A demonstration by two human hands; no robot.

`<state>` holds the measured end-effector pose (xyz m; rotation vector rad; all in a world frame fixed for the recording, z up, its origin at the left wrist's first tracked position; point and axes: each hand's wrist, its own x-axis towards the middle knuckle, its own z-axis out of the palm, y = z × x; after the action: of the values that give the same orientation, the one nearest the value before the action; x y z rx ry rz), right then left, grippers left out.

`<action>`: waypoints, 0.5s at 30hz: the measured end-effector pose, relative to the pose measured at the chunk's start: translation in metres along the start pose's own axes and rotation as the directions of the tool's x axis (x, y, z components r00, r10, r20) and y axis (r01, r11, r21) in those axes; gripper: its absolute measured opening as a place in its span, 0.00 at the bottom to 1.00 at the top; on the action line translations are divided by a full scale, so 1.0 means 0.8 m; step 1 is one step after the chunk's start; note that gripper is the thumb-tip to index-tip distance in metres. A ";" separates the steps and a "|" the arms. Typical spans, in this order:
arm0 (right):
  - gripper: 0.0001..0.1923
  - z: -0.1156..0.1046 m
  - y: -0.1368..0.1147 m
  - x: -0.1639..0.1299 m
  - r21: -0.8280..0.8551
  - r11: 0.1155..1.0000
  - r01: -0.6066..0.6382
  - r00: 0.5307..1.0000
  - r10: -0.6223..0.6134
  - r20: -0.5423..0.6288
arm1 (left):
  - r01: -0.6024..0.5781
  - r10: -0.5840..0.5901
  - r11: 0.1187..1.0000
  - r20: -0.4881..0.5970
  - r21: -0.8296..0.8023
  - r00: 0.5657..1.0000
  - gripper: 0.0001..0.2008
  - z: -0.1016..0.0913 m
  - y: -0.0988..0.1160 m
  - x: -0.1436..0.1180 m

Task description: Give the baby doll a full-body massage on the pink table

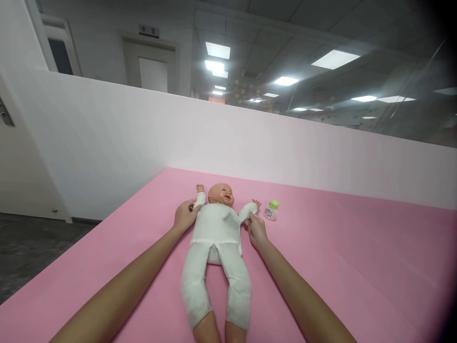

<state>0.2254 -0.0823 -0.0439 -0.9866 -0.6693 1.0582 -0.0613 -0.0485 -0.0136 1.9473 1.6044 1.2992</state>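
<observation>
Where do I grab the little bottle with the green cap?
Probably around the bottle's clear body, below the green cap, coming from the right: the body is rounded and wider than the cap, and the doll's hand is close on the left.

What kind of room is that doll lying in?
Maybe an office or training room: there's a door with a sign above it, bright ceiling lights, and the doll on a pink surface.

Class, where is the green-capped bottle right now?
In the head view, the bottle is on the pink surface, right of the doll, just beyond the person's right hand.
</observation>
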 end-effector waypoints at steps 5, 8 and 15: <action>0.23 0.002 -0.005 -0.007 0.096 0.994 0.059 0.998 -0.059 0.001 | -0.014 0.014 1.000 0.007 0.021 1.000 0.22 0.000 0.001 0.001; 0.26 0.003 -0.008 -0.009 0.163 0.983 0.080 0.997 -0.082 0.005 | -0.025 0.024 0.999 0.008 0.023 1.000 0.22 -0.001 0.001 0.000; 0.31 0.004 -0.010 -0.010 0.128 0.990 0.056 0.998 -0.056 0.001 | -0.007 0.006 0.999 0.014 0.040 1.000 0.22 -0.001 0.003 -0.001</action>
<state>0.2230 -0.0903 -0.0356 -0.8506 -0.6217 1.0409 -0.0603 -0.0500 -0.0115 1.9823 1.6312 1.2619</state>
